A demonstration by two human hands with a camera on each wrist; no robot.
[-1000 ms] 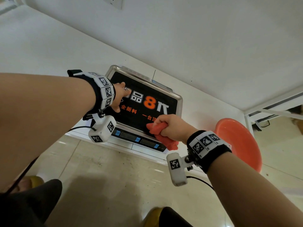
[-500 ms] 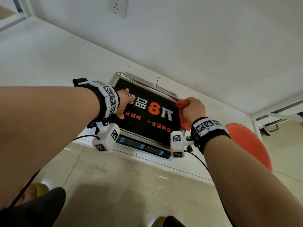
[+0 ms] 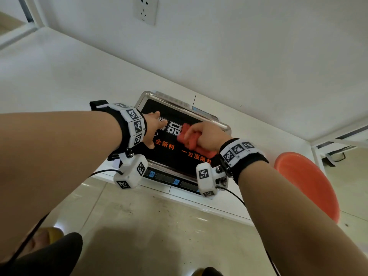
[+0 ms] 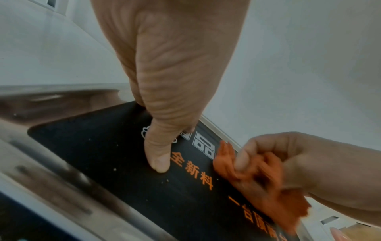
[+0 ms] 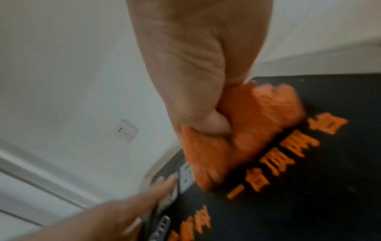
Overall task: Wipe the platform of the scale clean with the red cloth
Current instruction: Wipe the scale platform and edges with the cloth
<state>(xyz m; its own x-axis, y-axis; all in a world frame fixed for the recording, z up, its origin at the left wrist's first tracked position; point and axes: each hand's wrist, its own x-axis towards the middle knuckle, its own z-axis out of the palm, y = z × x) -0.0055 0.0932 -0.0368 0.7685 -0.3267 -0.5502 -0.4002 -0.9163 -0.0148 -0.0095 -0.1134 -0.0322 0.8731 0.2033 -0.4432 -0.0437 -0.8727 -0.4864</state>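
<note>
Being soft, light and limp, handles with no fear of breakage: a small red fuzzy cloth (image 3: 191, 139), bunched into a wad that gives under pressure and moulds to whatever lies beneath. Best taken round the middle of the wad, so as to press a broad face downward and leave only short ends trailing. Probably drags a little instead of gliding on the matt black, orange-lettered surface of the steel-rimmed platform (image 3: 165, 156); a judgement, not something visible. Calls for firm downward pressure more than a tight squeeze.

Lies right of centre on that platform, pressed down among the printed characters. Gripped by the right hand (image 3: 207, 134), fingers and thumb curled tightly round it, with a loose end sticking out behind the heel of the hand. Blurred in the right wrist view (image 5: 237, 138), hence likely mid-stroke.

On the left part of the platform, just beside the cloth but apart from it: the left hand (image 3: 151, 128), fingers straight, thumb tip (image 4: 158, 156) pressed onto the black surface, holding nothing, apparently steadying the grey electronic scale (image 3: 165, 179). Between the thumb and the steel rim, a few pale crumbs (image 4: 114, 169), well clear of the cloth and not yet wiped.
</note>
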